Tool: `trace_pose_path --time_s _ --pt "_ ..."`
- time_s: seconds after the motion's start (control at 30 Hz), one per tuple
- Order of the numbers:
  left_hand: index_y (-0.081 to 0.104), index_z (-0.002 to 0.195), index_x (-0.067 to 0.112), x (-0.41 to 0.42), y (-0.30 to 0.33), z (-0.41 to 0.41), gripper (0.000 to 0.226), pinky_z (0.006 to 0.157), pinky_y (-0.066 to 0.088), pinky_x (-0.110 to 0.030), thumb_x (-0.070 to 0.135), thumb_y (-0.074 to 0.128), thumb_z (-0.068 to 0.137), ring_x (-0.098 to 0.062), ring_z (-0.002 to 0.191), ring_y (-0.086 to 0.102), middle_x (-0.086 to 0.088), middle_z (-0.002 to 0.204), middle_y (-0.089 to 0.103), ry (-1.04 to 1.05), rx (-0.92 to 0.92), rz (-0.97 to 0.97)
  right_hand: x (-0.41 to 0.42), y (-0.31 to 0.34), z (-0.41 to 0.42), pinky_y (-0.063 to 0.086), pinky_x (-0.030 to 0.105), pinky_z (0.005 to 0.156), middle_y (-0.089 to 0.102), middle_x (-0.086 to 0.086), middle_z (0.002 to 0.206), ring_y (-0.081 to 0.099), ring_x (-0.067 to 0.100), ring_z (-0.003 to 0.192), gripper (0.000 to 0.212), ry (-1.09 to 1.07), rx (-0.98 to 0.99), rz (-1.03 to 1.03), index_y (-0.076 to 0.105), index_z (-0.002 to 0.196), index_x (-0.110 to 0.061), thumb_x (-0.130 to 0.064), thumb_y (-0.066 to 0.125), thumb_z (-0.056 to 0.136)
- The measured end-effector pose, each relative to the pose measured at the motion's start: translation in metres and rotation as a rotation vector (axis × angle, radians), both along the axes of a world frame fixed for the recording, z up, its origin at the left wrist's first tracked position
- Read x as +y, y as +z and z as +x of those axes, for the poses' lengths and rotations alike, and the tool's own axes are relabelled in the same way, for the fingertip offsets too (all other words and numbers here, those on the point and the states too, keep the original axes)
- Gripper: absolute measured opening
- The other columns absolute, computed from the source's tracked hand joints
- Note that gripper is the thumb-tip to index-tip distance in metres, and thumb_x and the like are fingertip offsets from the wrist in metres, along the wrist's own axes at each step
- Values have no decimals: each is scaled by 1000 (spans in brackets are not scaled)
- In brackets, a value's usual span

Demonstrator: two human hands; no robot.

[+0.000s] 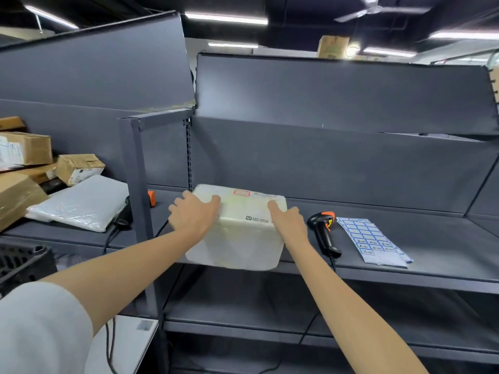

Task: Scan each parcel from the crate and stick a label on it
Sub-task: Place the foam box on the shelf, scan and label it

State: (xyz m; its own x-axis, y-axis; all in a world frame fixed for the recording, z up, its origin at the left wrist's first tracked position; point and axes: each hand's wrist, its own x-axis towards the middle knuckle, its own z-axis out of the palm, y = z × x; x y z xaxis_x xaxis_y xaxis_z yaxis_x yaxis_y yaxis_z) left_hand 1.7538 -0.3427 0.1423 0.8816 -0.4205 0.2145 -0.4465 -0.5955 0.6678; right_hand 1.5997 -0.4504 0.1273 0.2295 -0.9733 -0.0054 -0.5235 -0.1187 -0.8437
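A white, boxy parcel wrapped in clear plastic film (243, 228) sits on the dark grey metal shelf (405, 268), its near edge hanging slightly over the shelf's front lip. On its top face, toward 12 o'clock, is a red-bordered sticker (242, 193) with a strip of printed barcode just to the right of it, and a small dark logo is printed at the front right corner of that face.

The left hand (194, 215) lies over the parcel's top left corner, fingers bent over the far-left edge and thumb stretched along the top, holding the box. The right hand (287, 215) presses on the top right part of the parcel with a straight index finger pointing toward 12 o'clock; the other fingers are folded under, gripping nothing.

At 3 o'clock from the parcel, just beside the right wrist, a black handheld scanner with orange trim (324, 230) lies on the shelf, its cable running off the front edge. Just beyond it at 3 o'clock lies a white sheet of blue-bordered labels (370, 238).

At 9 o'clock, past the grey upright post (140, 190), a flat grey plastic mailer bag (78, 203) lies on the neighbouring shelf, with brown cardboard boxes (27, 163) piled behind it toward 10 o'clock. A black plastic crate (24, 263) shows at 8 o'clock by the left sleeve.
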Motion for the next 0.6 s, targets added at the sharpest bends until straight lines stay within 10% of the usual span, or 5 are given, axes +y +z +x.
trace_pose_path --time_s 0.6 --pt "57 113 22 -64 -44 -8 42 83 41 -37 47 65 80 -28 110 48 -7 114 57 -187 314 -531 -77 -18 -5 41 41 93 49 13 124 46 33 117 61 -25 -10 -73 49 124 -2 -52 49 89"
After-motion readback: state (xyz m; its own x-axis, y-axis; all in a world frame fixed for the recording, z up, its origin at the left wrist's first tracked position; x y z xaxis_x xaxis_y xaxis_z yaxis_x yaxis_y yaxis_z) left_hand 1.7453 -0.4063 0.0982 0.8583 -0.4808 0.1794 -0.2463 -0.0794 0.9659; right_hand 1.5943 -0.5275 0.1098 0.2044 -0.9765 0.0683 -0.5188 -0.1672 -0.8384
